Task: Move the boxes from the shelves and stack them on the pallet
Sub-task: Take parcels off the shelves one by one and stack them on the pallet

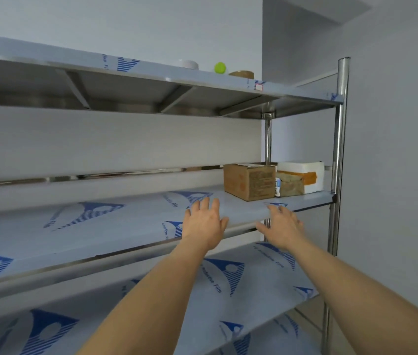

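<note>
Both forearms reach up from the bottom of the frame; my left hand [205,221] and right hand [283,226] hover at centre over the front edge of the middle shelf [126,221], each grip wide, fingers spread, holding nothing. Beyond them, right of centre, I see the brown cardboard box [249,181] on that shelf, touching a white foam box [302,175] further right.
</note>
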